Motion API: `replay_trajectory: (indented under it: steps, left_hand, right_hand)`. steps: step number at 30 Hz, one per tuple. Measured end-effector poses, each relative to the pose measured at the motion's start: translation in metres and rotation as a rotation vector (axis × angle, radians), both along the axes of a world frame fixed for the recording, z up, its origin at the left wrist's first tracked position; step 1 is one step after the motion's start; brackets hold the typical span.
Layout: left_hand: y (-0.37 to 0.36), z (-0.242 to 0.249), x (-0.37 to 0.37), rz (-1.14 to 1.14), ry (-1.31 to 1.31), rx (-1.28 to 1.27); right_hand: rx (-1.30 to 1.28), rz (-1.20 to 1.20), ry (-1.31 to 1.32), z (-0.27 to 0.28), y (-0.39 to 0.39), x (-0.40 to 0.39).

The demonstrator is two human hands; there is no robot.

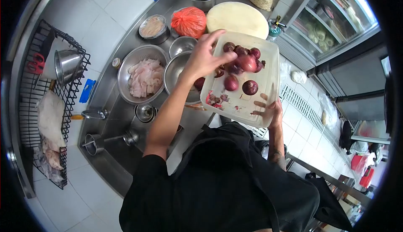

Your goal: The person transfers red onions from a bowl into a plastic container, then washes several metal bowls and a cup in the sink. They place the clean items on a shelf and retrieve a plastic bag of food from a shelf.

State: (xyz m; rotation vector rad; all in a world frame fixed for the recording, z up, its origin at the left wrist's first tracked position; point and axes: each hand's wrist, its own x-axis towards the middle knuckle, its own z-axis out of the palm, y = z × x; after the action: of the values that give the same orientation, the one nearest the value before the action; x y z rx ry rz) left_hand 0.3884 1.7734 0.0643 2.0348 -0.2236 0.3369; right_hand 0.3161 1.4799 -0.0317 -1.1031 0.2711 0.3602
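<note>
A pale rectangular plastic tray point(261, 97) holds several red onions point(250, 87) and bits of dark red peel point(215, 101). My right hand point(275, 113) grips the tray at its lower right corner. Over the tray's upper left edge is my left hand point(205, 57), thumb and fingers apart, nothing held between them. Just beyond the thumb tip, one onion point(246, 63) looks blurred. Part of another onion point(199, 83) shows beside the tray's left edge, above a metal bowl point(170, 74) that the tray and forearm partly hide.
On the steel counter point(111, 141) stand a colander of sliced pale meat point(145, 77), a red plastic bag point(189, 22), a round board point(237, 17) and a lidded tub point(153, 27). A faucet point(95, 114) is at left. A wire rack point(25, 118) hangs on the wall.
</note>
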Motion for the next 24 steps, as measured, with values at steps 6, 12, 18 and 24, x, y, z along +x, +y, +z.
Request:
replay_trajectory:
  steps: [6,12,18,24]
  left_hand:
    - [0.07,-0.163,-0.018,0.102,0.362,0.241]
    - [0.058,-0.231,-0.04,0.169,0.273,0.437]
    - [0.034,-0.049,-0.022,0.353,-0.079,-0.067]
    - [0.026,-0.037,-0.058,0.601,-0.215,0.364]
  right_hand:
    - [0.108,-0.049,0.052,-0.007,-0.016,-0.001]
    - [-0.055,-0.043,-0.051,0.009,-0.013,0.048]
    - [0.027,0.052,-0.062,-0.005,0.002,0.1]
    - [0.27,0.065,-0.15,-0.017,0.036,0.142]
